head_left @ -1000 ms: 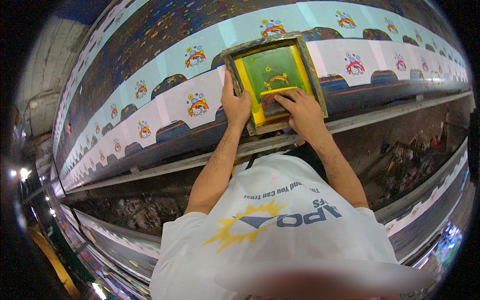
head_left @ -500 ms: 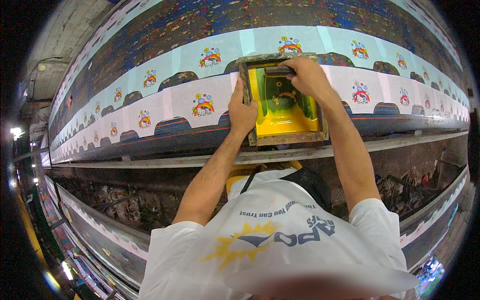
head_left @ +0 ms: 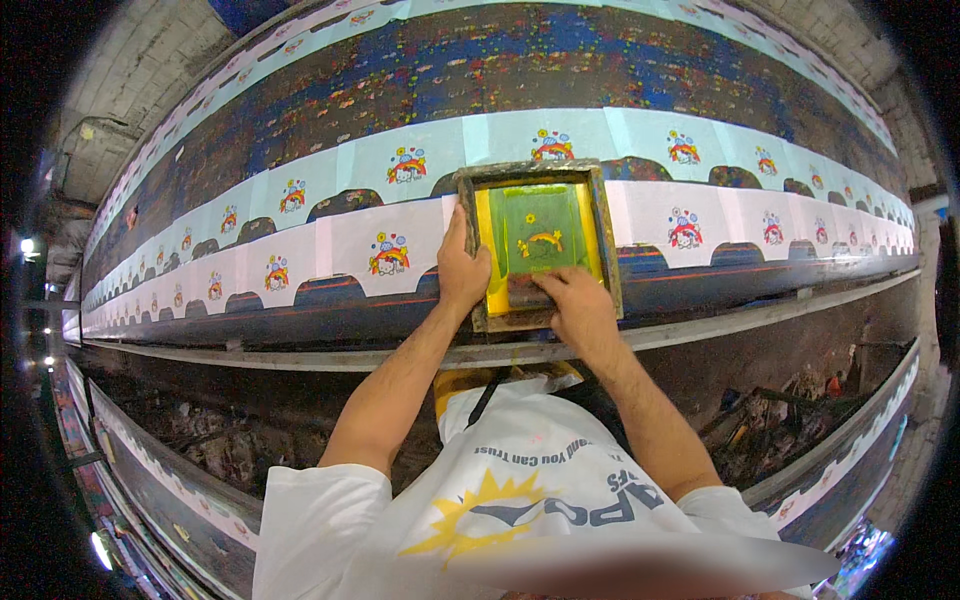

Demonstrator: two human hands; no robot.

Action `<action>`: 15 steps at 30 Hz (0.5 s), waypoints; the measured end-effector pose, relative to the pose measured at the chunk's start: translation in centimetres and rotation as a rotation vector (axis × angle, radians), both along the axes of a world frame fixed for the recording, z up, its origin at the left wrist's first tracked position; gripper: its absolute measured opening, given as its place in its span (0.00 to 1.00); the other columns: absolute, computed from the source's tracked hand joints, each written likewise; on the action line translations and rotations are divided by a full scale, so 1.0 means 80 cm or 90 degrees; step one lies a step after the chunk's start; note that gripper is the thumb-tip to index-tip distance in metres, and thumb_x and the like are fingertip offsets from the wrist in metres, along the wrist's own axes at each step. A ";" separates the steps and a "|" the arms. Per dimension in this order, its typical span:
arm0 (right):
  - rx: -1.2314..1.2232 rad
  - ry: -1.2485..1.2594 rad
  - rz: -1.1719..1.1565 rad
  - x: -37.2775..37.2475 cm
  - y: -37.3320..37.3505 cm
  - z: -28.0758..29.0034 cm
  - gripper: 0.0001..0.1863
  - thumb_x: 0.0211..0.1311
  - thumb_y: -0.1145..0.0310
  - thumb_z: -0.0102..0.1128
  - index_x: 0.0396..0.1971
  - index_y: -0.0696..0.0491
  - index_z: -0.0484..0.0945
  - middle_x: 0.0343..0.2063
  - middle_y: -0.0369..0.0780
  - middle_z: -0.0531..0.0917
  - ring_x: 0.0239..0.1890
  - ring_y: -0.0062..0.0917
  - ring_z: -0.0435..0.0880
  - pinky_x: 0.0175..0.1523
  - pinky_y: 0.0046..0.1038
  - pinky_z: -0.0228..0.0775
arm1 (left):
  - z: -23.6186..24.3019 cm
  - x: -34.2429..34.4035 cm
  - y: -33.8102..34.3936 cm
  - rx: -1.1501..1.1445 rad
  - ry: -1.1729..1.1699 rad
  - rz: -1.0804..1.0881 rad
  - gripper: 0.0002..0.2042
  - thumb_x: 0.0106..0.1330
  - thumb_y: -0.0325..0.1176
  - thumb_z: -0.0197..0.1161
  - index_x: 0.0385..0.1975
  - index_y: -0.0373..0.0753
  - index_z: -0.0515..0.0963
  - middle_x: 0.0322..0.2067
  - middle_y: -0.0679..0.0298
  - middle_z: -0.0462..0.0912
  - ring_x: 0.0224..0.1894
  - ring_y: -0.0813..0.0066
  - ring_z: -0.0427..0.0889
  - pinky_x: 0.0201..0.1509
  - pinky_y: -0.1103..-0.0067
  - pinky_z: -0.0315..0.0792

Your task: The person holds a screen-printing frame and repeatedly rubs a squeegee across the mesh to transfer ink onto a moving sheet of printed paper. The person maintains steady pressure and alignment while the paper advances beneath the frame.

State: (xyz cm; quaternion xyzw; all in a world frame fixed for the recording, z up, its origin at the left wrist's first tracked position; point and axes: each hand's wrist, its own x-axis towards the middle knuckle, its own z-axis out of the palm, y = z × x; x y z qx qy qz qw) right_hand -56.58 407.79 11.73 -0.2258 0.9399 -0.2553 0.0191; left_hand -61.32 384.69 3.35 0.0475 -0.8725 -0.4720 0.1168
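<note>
A wooden-framed printing screen (head_left: 530, 171) lies over the row of pale pink fabric pieces (head_left: 345, 238) on the long table. Yellow ink shows along the sides of its green mesh (head_left: 535, 215), where a small rainbow design can be seen. My left hand (head_left: 463, 268) grips the left side of the frame, thumb on the inner side. Inside the near end of the screen, my right hand (head_left: 583, 308) holds a dark squeegee (head_left: 524, 292) by its top edge. The fabric under the screen is hidden.
Beyond it runs a row of pale blue fabric pieces (head_left: 375, 140) with the same printed motif. The dark tabletop (head_left: 400, 70) farther off is speckled with colour. A metal rail (head_left: 300, 354) follows the table's near edge, with a dark littered gap below.
My right hand has drawn the squeegee from the far end of the screen to the near end, and the yellow ink pool there has been spread. My left hand stays on the frame.
</note>
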 end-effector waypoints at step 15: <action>0.009 -0.021 0.001 0.012 0.004 0.001 0.33 0.44 0.80 0.71 0.57 0.50 0.86 0.51 0.42 0.86 0.57 0.42 0.84 0.63 0.42 0.78 | -0.007 -0.001 -0.002 0.019 -0.018 0.000 0.39 0.66 0.22 0.62 0.79 0.24 0.57 0.77 0.38 0.66 0.81 0.45 0.64 0.85 0.66 0.58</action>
